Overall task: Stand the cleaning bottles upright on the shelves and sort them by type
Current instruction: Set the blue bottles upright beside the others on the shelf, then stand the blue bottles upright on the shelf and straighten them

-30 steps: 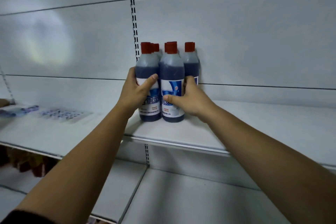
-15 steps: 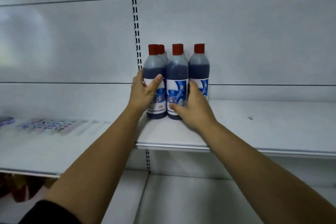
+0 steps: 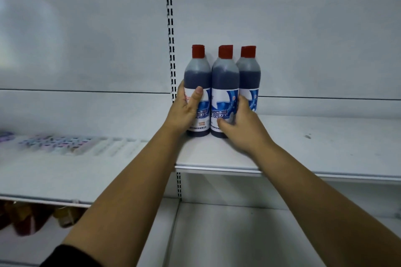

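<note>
Several dark blue cleaning bottles with red caps and blue-white labels stand upright in a tight cluster at the left end of the white shelf (image 3: 314,149), against the back panel. My left hand (image 3: 184,110) wraps the front left bottle (image 3: 198,78), thumb across its label. My right hand (image 3: 243,125) grips the lower part of the front middle bottle (image 3: 225,80). A back right bottle (image 3: 249,73) stands just behind, partly hidden. Other bottles behind the front ones are hidden apart from cap edges.
A slotted upright (image 3: 170,28) runs down the back panel just left of the bottles. The neighbouring shelf to the left holds blurred pastel packets (image 3: 56,143). Brownish goods (image 3: 32,217) sit on the lower left shelf. The white lower shelf (image 3: 238,234) lies beneath my arms.
The view has shifted so the bottles appear further right and higher. My hands keep their hold on the two front bottles, which now stand closer to the back panel.
</note>
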`<action>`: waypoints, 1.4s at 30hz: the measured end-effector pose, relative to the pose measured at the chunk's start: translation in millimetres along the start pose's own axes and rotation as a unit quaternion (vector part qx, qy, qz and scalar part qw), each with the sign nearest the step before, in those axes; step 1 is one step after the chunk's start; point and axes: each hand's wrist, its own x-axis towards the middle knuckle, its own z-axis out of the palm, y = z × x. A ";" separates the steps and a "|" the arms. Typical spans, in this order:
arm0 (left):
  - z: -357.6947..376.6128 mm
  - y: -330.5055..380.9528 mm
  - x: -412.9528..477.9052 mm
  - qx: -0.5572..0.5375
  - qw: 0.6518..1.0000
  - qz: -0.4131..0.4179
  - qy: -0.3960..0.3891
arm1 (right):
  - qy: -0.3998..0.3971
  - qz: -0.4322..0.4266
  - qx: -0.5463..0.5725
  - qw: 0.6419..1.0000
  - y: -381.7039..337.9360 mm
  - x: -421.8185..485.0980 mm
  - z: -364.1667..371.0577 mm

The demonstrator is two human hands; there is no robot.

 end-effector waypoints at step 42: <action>417.7 143.6 -220.6 0.422 0.863 0.156 -0.227 | -0.053 0.221 -0.366 0.902 231.4 -281.9 -390.6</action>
